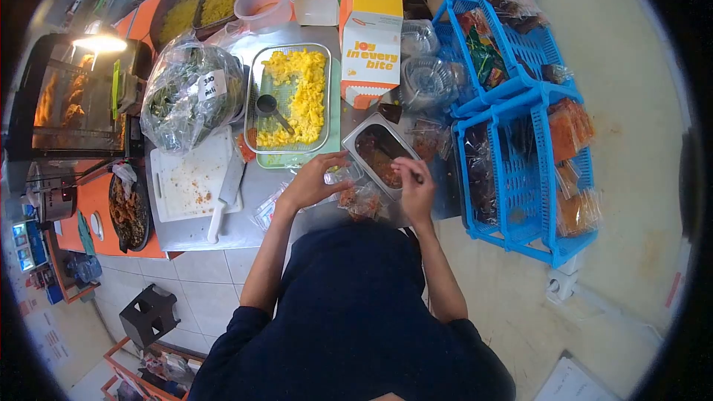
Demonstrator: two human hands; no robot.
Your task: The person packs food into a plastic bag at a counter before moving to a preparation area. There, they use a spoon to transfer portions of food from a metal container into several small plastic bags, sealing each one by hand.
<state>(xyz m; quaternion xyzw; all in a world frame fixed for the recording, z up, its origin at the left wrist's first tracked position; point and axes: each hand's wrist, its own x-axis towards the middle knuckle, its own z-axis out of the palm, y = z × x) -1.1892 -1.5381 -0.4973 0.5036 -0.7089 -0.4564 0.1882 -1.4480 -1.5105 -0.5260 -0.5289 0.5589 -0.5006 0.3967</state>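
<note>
My right hand (416, 184) pinches the dark handle of a spoon over a metal tray of reddish sauce (377, 151); the spoon's lower end is hard to make out in the sauce. My left hand (316, 182) hovers left of that tray, fingers apart and curved, above clear plastic. Small clear bags with reddish contents (362, 200) lie near the table's front edge, between my hands. A larger tray of yellow food (304, 96) with a dark scoop (272, 111) in it rests on a green board behind my left hand.
Left are a white cutting board (178, 186), a knife (225, 204) and a bag of greens (186, 93). An orange and yellow box (371, 37) stands behind the sauce tray. Blue baskets (512, 134) with packets are at the right, beside clear containers (431, 82).
</note>
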